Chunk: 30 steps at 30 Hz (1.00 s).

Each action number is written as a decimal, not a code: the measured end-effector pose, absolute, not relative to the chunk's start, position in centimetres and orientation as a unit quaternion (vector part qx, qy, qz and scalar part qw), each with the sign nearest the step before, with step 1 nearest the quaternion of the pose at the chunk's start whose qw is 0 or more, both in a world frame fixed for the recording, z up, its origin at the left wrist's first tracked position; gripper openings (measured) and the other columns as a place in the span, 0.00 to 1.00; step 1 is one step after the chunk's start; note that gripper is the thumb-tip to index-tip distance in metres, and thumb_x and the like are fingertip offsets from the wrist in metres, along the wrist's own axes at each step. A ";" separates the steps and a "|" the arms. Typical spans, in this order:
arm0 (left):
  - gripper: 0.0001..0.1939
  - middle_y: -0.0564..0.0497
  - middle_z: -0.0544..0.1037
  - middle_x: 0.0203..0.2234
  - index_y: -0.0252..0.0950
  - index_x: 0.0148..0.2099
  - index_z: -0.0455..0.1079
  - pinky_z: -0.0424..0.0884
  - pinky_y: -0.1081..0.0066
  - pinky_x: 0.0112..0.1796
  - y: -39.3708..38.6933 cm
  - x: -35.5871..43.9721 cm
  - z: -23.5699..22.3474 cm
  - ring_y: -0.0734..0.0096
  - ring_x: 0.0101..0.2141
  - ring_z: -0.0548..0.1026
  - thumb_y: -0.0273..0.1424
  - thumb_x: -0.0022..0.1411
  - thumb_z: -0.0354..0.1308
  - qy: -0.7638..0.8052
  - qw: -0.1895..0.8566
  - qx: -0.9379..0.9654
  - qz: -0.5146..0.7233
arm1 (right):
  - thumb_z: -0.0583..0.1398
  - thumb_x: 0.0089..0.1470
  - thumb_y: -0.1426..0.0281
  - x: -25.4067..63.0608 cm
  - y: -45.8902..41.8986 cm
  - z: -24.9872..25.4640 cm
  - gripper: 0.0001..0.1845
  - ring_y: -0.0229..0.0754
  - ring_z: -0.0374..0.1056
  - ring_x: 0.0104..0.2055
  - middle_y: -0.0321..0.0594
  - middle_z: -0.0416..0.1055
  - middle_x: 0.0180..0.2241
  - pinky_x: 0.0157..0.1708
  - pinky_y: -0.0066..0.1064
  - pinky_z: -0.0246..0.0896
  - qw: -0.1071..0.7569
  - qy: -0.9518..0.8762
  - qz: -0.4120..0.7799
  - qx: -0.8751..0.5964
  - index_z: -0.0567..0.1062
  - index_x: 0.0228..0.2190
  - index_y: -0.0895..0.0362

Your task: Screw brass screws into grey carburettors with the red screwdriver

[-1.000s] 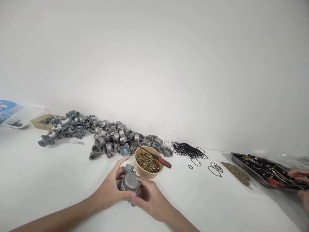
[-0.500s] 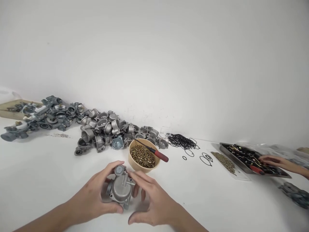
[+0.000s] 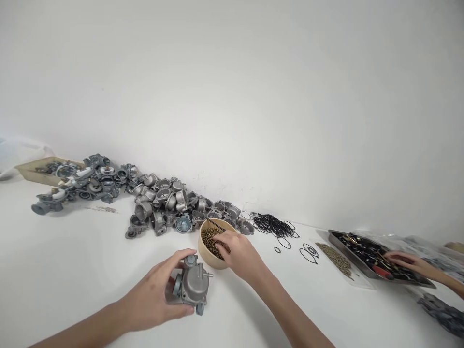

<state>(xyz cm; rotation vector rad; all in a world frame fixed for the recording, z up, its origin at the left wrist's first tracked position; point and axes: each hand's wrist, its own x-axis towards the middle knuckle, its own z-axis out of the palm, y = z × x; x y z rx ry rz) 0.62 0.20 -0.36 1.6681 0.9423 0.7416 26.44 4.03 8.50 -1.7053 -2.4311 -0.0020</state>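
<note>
My left hand (image 3: 155, 292) is closed around a grey metal carburetor (image 3: 195, 282), held just above the white table with its rounded float bowl facing up. My right hand (image 3: 234, 251) dips into the round tan bowl (image 3: 212, 261), its fingers bent down among small brass-coloured screws (image 3: 208, 237). Whether a screw sits between the fingertips is hard to see. A screwdriver lies across the bowl; its dark shaft (image 3: 216, 224) shows, while my right hand covers its red handle.
Behind the bowl are piled metal float bowls (image 3: 163, 198), with carburetor bodies (image 3: 94, 181) farther left beside a tan tray (image 3: 34, 171). Black rubber rings (image 3: 273, 226) lie to the right. A co-worker's hand (image 3: 404, 261) reaches into a dark metal tray (image 3: 337, 237) near loose screws (image 3: 335, 258).
My right hand has left the carburetor and moved up into the screw bowl. The carburetor now stays in my left hand alone. The whole view has shifted slightly.
</note>
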 end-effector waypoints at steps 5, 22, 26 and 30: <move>0.49 0.41 0.74 0.57 0.49 0.73 0.58 0.71 0.51 0.54 0.0 0.7 1.2 0.48 0.48 0.76 0.33 0.52 0.74 0.361 0.534 0.699 0.310 | 0.61 0.68 0.70 23.7 6.8 8.5 0.08 0.42 0.76 0.42 0.43 0.78 0.39 0.46 0.39 0.74 -0.064 -0.769 -0.025 -0.635 0.79 0.39 0.62; 0.44 0.45 0.56 0.73 0.52 0.79 0.39 0.69 0.55 0.59 1.7 -0.5 0.3 0.44 0.65 0.64 0.44 0.72 0.60 0.196 0.541 0.751 0.324 | 0.61 0.69 0.65 23.6 7.1 8.0 0.11 0.39 0.76 0.39 0.40 0.77 0.37 0.44 0.37 0.75 -0.156 -0.740 -0.027 -0.654 0.78 0.39 0.61; 0.45 0.45 0.57 0.74 0.51 0.79 0.39 0.62 0.47 0.64 1.6 -0.6 0.4 0.40 0.68 0.61 0.48 0.71 0.61 0.205 0.570 0.735 0.305 | 0.61 0.69 0.64 23.5 6.7 8.0 0.12 0.39 0.76 0.39 0.40 0.77 0.37 0.44 0.37 0.75 -0.158 -0.746 -0.030 -0.646 0.78 0.38 0.61; 0.44 0.47 0.55 0.75 0.52 0.79 0.38 0.54 0.42 0.67 1.4 -0.7 0.6 0.39 0.70 0.58 0.51 0.72 0.57 0.207 0.603 0.717 0.284 | 0.62 0.68 0.64 23.6 6.6 7.7 0.13 0.39 0.75 0.38 0.40 0.77 0.36 0.43 0.37 0.75 -0.135 -0.757 -0.032 -0.638 0.77 0.37 0.62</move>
